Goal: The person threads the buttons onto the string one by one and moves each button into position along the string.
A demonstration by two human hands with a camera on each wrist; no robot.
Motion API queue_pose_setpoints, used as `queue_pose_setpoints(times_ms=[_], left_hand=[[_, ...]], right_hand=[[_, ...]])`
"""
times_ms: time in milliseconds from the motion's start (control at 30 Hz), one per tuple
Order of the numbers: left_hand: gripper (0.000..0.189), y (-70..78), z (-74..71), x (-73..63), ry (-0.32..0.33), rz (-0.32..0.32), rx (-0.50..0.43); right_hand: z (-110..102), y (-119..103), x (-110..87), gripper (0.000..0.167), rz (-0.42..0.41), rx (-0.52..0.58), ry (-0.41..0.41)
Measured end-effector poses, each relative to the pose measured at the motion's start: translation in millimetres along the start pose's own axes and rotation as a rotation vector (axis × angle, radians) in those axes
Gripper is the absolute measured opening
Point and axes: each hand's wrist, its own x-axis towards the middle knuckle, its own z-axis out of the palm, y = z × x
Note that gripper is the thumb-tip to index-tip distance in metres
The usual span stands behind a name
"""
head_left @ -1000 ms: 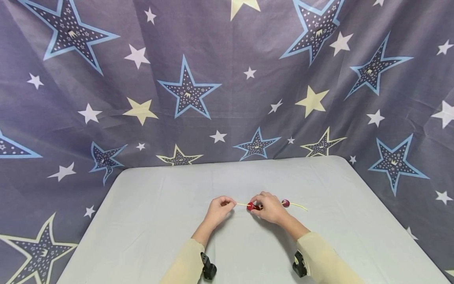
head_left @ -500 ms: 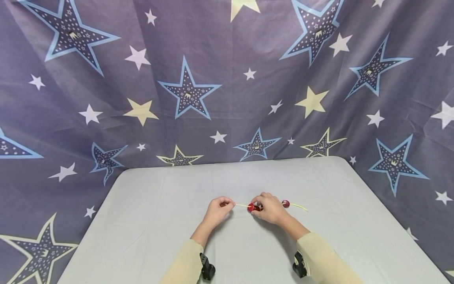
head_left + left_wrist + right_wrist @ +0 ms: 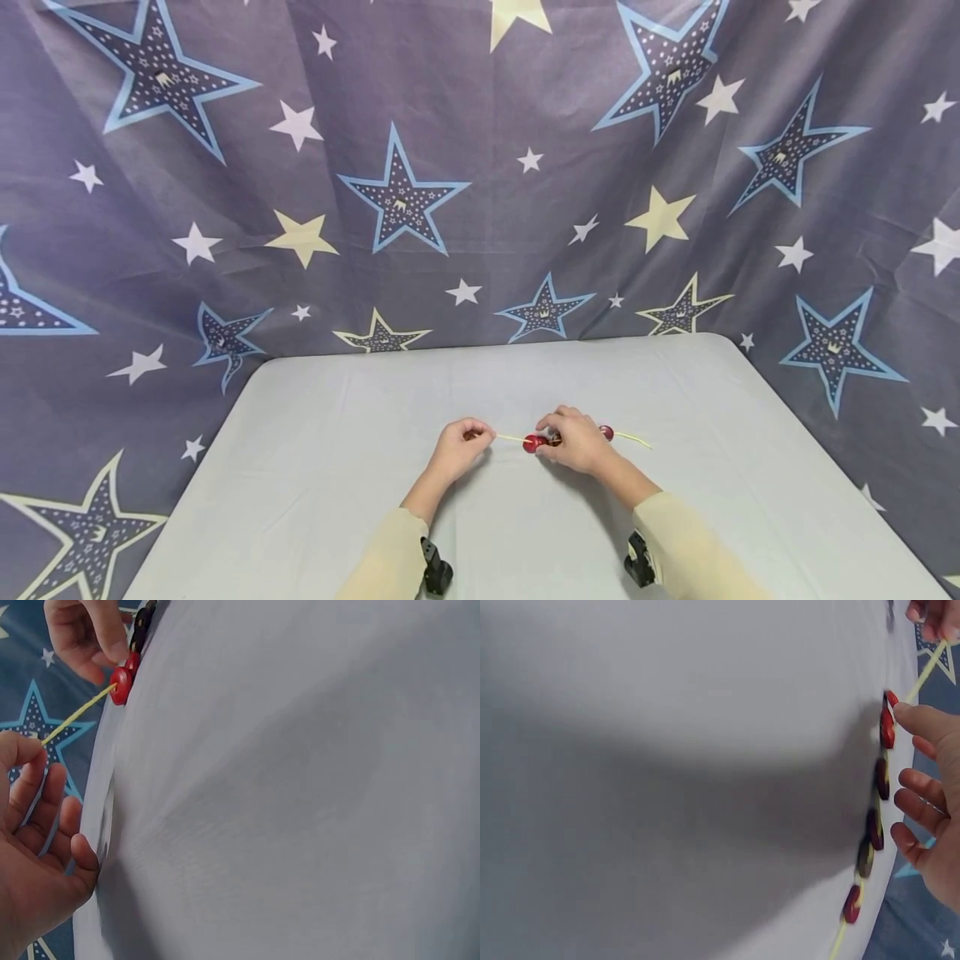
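Several button-like discs in red and dark tones are threaded on a yellow string (image 3: 513,437). My left hand (image 3: 457,446) pinches the string's left end between thumb and index finger, its other fingers loosely bent. A bright red button (image 3: 532,443) sits leftmost on the string, just outside my right fingertips. Between the thumb and index finger of my right hand (image 3: 576,440) is a second red button (image 3: 887,729). Darker buttons (image 3: 876,829) trail beneath that palm, partly hidden in the head view. The last reddish button (image 3: 852,904) lies beyond the hand, with the string's free tail past it.
A pale cloth-covered table (image 3: 337,475) lies under both hands. Behind it hangs a dark curtain (image 3: 480,200) printed with stars. Each wrist carries a small black camera (image 3: 640,560) by the beige sleeve (image 3: 690,542).
My right hand has shifted slightly right along the string, and more of the two red buttons shows at its fingertips. My left hand keeps its pinch, moving slightly left.
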Motion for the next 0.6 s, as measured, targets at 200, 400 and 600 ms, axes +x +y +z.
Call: queue_pose_setpoints(times_ms=[200,400,600], left_hand=[[0.01,0.8,-1.7,-2.6,-0.019,0.025,0.069],[0.008,3.4,-4.2,-5.1,-0.04,0.047,0.143],[0.007,4.0,-6.7,-5.4,-0.033,0.072,0.22]], right_hand=[[-18.0,20.1,-3.4,0.022,-0.005,-0.018,0.048],[-41.3,51.3,-15.0,0.02,0.062,-0.051,0.045],[-54.0,79.5,-27.1,0.02,0.172,-0.058,-0.029]])
